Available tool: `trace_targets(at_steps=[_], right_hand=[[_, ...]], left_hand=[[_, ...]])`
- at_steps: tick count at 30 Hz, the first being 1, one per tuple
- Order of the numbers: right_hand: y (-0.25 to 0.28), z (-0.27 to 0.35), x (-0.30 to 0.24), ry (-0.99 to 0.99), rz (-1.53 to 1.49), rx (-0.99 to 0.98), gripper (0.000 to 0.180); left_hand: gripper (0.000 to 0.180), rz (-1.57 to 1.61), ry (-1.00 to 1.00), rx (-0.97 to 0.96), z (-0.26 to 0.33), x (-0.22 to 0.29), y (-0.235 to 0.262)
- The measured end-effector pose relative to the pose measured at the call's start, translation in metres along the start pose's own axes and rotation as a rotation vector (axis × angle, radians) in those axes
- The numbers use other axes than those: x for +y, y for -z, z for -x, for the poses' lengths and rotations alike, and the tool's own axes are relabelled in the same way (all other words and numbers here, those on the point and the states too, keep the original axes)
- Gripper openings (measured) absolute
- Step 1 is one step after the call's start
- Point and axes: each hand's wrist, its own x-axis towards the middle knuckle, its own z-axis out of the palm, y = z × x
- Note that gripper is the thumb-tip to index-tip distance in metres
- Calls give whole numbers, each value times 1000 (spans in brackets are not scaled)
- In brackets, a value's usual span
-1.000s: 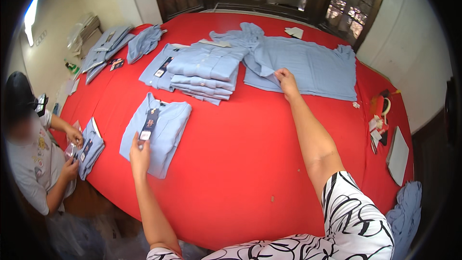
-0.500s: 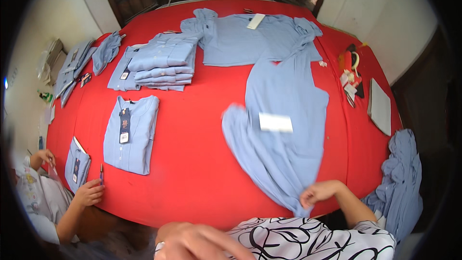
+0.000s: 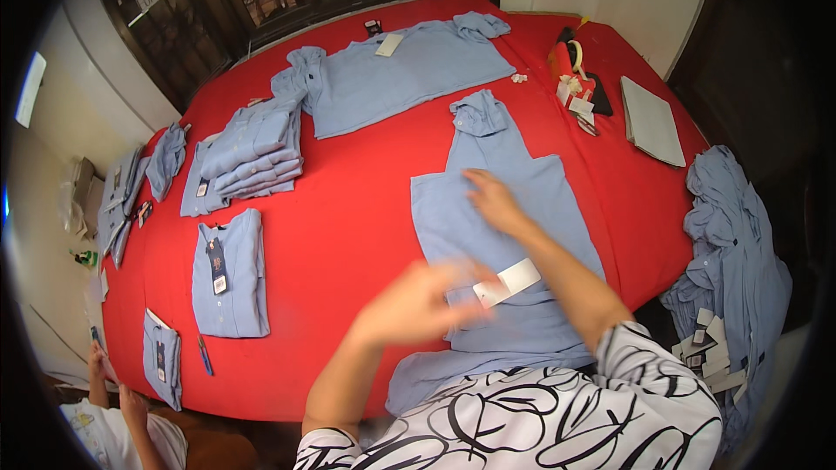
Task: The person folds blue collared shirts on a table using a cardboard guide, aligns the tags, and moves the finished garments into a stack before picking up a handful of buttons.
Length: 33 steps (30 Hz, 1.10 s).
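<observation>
A light blue shirt (image 3: 557, 209) lies spread over the near right part of the red table, with a sleeve (image 3: 479, 117) reaching away from me. Part of the cloth bunches against my front at the table edge. On the shirt's far part rests my right hand (image 3: 495, 202), fingers apart on the fabric. My left hand (image 3: 418, 300) is smeared by motion over the near part. Its fingertips overlap the left end of a white card (image 3: 515, 278) on the shirt; whether they grip it is unclear.
Folded blue shirts form a stack (image 3: 257, 152); a tagged folded shirt (image 3: 231, 283) lies nearer. Another shirt (image 3: 409, 70) spreads at the back. A slim blue tool (image 3: 205, 355) lies near a co-worker's hands (image 3: 132, 405). A pad (image 3: 651, 122) lies right; loose shirts (image 3: 727, 235) hang beside the table.
My right hand has moved from the near edge up onto the shirt; my left came up over it. The shirt's layout has changed. The co-worker's hand left the slim tool. The view has swung.
</observation>
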Motion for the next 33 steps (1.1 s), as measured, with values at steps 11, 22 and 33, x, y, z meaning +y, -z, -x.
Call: trace_targets(at_steps=[11, 22, 33], right_hand=[[-37, 103, -126, 285, -103, -535, 24], [302, 220, -82, -289, -96, -276, 37], [354, 204, -140, 125, -541, 133, 11]], left_hand=[[66, -909, 452, 560, -95, -167, 22], [18, -131, 218, 1144, 143, -120, -4], [31, -472, 400, 1536, 324, 162, -98]])
